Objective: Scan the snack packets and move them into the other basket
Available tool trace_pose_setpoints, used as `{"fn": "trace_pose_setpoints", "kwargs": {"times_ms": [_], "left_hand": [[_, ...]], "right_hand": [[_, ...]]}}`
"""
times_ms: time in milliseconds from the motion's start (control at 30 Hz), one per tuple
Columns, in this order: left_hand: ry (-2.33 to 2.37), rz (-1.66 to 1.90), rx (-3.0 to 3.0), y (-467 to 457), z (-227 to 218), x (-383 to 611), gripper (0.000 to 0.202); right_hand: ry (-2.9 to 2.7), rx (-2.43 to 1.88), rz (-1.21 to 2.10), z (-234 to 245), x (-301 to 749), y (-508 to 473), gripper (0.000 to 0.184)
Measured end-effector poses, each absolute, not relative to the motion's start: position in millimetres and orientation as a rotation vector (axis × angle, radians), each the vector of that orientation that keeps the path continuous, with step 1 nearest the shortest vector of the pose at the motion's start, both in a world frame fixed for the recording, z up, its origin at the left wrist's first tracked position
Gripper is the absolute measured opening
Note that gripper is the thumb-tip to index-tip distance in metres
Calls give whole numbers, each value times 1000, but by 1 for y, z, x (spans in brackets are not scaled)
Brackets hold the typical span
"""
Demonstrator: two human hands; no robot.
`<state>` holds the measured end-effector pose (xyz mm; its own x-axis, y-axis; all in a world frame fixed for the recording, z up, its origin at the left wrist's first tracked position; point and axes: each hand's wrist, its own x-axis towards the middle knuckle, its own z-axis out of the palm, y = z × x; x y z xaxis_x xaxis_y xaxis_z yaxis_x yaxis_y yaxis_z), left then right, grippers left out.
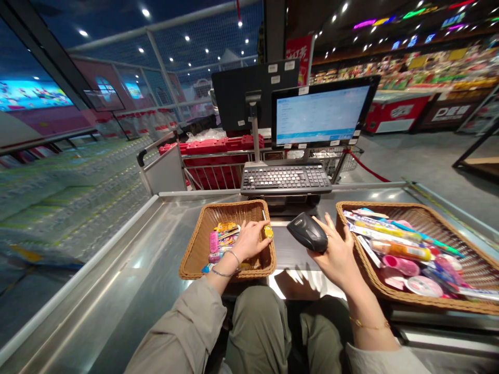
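Note:
My left hand [251,240] is over the right side of the left wicker basket [191,249], its fingers closed on a small yellow item [268,231] at the basket's rim. What kind of item this is, I cannot make out. Small colourful packets [214,242] lie beneath and beside that hand. My right hand [337,249] grips a black barcode scanner [307,232], whose head points left toward the yellow item. Close by on the right stands a larger wicker basket [390,208], filled with pens, tubes, a pink cup-like piece [401,265] and other small goods.
Both baskets stand on a metal checkout counter [156,270]. Behind them are a keyboard [286,176] on a stand, a lit monitor [319,114] and a second screen seen from its back [249,93]. A metal trolley [163,171] and red crates [222,145] are beyond the counter.

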<state>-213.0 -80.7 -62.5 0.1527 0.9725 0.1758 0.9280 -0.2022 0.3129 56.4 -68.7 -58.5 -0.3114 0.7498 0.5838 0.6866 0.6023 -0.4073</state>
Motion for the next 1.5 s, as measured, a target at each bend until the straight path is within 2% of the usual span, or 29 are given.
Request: {"fn": "trace_pose_setpoints", "kwargs": {"times_ms": [300,633,867,1267,1500], "left_hand": [[1899,499,2327,-75,-60,-215,54],[1853,543,2415,-68,-65,-223,48],[1925,403,2443,-73,-65,-217,50],[1989,780,2626,-81,-57,-211,61],[1983,899,2635,-81,-46,-205,59]], "right_hand": [[-2052,-1144,141,-58,57,-69,36],[-2060,-1138,121,-57,58,-69,31],[-2063,-1142,131,-58,57,-68,36],[-2063,-1130,174,-53,55,-69,32],[-2079,-1119,188,-49,53,-72,32]]}}
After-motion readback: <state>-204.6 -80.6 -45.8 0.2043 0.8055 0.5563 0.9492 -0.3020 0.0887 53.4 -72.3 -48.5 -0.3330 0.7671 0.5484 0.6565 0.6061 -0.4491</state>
